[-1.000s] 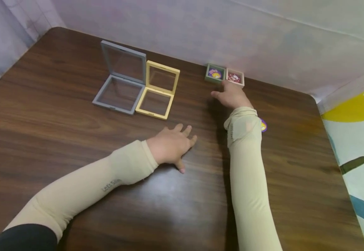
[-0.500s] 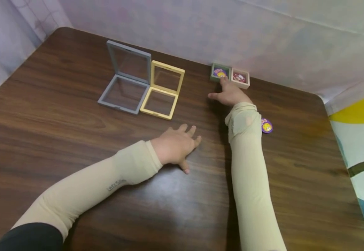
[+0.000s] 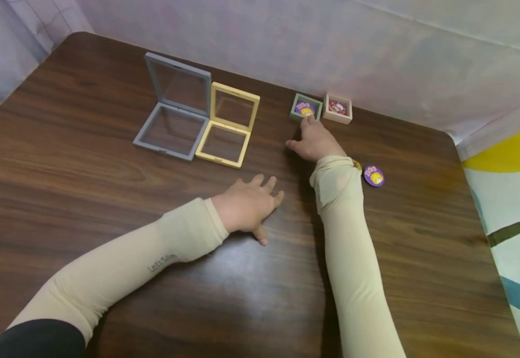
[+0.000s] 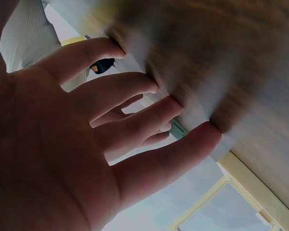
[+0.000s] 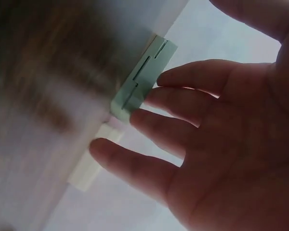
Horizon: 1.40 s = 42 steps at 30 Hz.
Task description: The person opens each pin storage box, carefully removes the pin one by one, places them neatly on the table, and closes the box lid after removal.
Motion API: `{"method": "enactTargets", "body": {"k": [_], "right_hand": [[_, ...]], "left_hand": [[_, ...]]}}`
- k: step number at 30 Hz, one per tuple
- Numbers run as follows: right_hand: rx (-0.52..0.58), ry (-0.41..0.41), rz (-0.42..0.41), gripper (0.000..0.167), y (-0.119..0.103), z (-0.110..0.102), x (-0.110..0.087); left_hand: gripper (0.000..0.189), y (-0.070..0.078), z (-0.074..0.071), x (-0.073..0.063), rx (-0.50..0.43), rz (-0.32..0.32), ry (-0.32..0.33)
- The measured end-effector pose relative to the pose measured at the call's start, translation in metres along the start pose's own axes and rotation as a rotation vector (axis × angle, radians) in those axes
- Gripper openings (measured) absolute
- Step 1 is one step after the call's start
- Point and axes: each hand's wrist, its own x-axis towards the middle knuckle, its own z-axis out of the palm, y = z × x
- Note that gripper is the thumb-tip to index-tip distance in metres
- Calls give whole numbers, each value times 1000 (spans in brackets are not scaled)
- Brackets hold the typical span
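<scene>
My right hand (image 3: 316, 140) reaches to the near side of a small green square box (image 3: 293, 117), which has a purple and yellow round badge (image 3: 305, 109) inside. In the right wrist view, extended fingers meet the edge of the green box (image 5: 143, 79); the thumb stands apart from it. To the right is a pale pink box (image 3: 338, 117) holding a red and white piece (image 3: 337, 107), a small gap from the green one. Palm down with fingers spread, my left hand (image 3: 248, 205) rests on the table, its fingertips touching the wood (image 4: 241, 72), holding nothing.
A grey hinged frame (image 3: 163, 151) and a smaller yellow one (image 3: 219, 161) stand opened at the back left, with clear panes. Near my right wrist lie a purple round badge (image 3: 373, 176) and another yellowish piece (image 3: 357, 165), partly hidden by the sleeve. A curtain (image 3: 264, 44) hangs behind the table.
The green box has come away from the pink box and shifted left and slightly nearer, along with my right hand. A second round piece shows beside the sleeve. My left hand stays put.
</scene>
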Motion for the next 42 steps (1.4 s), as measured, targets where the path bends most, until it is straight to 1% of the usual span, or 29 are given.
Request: {"method": "enactTargets", "body": {"k": [3, 6, 8, 12, 14, 16, 19, 22, 25, 29, 31, 32, 33, 35, 36, 37, 39, 41, 42], "right_hand": [[-84, 21, -8, 80, -14, 9, -9], [-152, 47, -25, 77, -30, 20, -22], [-185, 78, -42, 72, -38, 28, -33], [-214, 183, -74, 49, -46, 39, -60], [-214, 245, -96, 41, -47, 44, -76], [-210, 298, -130, 40, -49, 47, -91], [-227, 345, -182, 42, -50, 50, -108], [-262, 343, -206, 39, -49, 50, -118], [-271, 306, -213, 32, -45, 45, -122], [-222, 235, -233, 19, -39, 36, -123], [-179, 239, -238, 14, -35, 31, -124], [-159, 252, -239, 18, -33, 29, -124], [-143, 270, -239, 25, -30, 27, -124], [-121, 287, -241, 46, -25, 23, -123], [-113, 274, -241, 56, -23, 22, -122], [-111, 242, -238, 66, -20, 22, -121], [-115, 144, -241, 80, -15, 22, -116], [-114, 42, -233, 85, -11, 24, -110], [-120, 21, -229, 84, -9, 25, -107]], "left_hand": [[105, 0, 0, -1, -5, 11, 9], [105, 0, 1, -2, 2, 16, 21], [105, 0, 1, -2, 14, 17, 31], [104, -1, 2, -3, 20, 41, 68], [104, -1, 2, -4, 18, 48, 76], [101, -2, 2, -4, 17, 48, 78], [100, -3, 1, -5, 18, 32, 56], [100, -4, 1, -5, 12, 32, 49], [102, -4, 2, -5, -2, 37, 56], [102, -4, 3, -6, -9, 35, 47], [101, -4, 3, -7, -6, 38, 49], [102, -4, 3, -7, -3, 39, 49], [102, -4, 2, -7, -2, 41, 52], [103, -4, 1, -6, -3, 38, 50], [104, -4, 1, -6, -4, 38, 53], [104, -4, 1, -6, -4, 36, 54], [105, -3, 0, -5, -2, 34, 49], [105, -3, -1, -5, 2, 34, 42], [105, -2, -1, -4, 2, 35, 42]]}}
